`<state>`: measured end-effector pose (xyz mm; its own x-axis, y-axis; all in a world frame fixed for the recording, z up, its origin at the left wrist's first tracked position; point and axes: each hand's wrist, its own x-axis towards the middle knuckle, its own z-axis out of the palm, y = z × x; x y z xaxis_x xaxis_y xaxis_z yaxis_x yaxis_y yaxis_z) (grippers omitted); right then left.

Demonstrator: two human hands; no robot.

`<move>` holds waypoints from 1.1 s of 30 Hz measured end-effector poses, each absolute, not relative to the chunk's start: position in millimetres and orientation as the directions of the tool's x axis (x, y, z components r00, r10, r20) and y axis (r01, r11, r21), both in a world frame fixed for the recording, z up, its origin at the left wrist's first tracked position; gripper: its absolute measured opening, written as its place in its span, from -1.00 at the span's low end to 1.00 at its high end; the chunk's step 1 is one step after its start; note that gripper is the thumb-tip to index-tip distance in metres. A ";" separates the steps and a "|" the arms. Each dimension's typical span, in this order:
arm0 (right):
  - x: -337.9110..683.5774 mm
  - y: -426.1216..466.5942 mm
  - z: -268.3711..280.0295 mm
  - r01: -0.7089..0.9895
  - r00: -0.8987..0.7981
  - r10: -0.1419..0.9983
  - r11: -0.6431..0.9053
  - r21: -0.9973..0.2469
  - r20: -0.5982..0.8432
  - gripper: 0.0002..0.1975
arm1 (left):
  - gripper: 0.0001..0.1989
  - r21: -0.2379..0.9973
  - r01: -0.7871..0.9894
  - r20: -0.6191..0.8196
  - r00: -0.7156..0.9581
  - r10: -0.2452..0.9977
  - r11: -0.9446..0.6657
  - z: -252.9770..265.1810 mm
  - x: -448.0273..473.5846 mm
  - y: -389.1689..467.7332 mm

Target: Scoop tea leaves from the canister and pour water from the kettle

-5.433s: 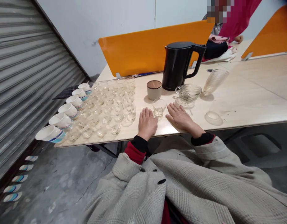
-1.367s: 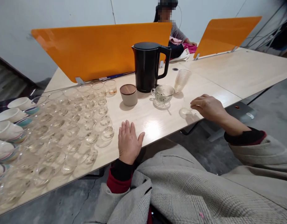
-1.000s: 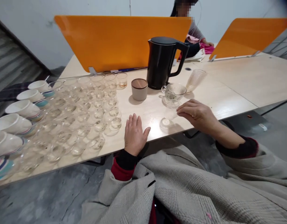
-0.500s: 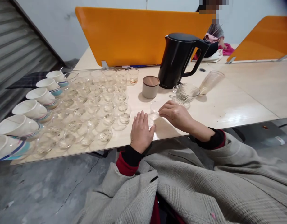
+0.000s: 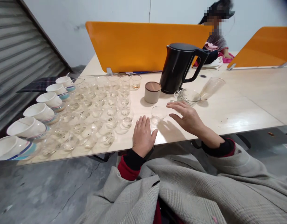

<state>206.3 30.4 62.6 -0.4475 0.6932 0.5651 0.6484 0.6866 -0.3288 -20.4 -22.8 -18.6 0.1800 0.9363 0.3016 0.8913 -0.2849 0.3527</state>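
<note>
The clear cup (image 5: 158,115) seems light and thin, best held around its sides, between the left hand (image 5: 143,137), fingers together, and the right hand (image 5: 186,117), thumb and fingers apart.

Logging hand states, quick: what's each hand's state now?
Left hand: open, palm down on the table.
Right hand: open beside the cup; contact unclear.

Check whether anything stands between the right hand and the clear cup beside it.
Nothing visible does. The right hand is right beside the clear cup; the left hand lies on the cup's other side, not between them.
</note>
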 end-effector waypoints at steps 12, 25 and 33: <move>215.0 69.5 48.4 0.646 -0.155 0.854 0.467 -0.603 0.496 -0.59 | -0.37 0.324 0.905 0.312 0.173 0.934 -0.275 -19.6 -19.0 -23.8; 137.0 181.9 67.4 0.823 -0.239 0.931 0.345 -0.450 0.277 -0.03 | -0.34 0.300 0.913 0.191 0.226 0.955 -0.275 -2.1 -17.2 -26.9; 133.7 200.2 54.6 0.753 -0.242 0.902 0.407 -0.517 0.359 -0.13 | -0.31 0.326 0.911 0.163 0.210 0.964 -0.253 0.0 -16.6 -27.3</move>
<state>133.7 200.2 54.6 -0.2416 0.9016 0.3587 0.7530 0.4073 -0.5167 -16.6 -27.3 0.0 0.2098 0.9640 0.1633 0.9109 -0.2534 0.3258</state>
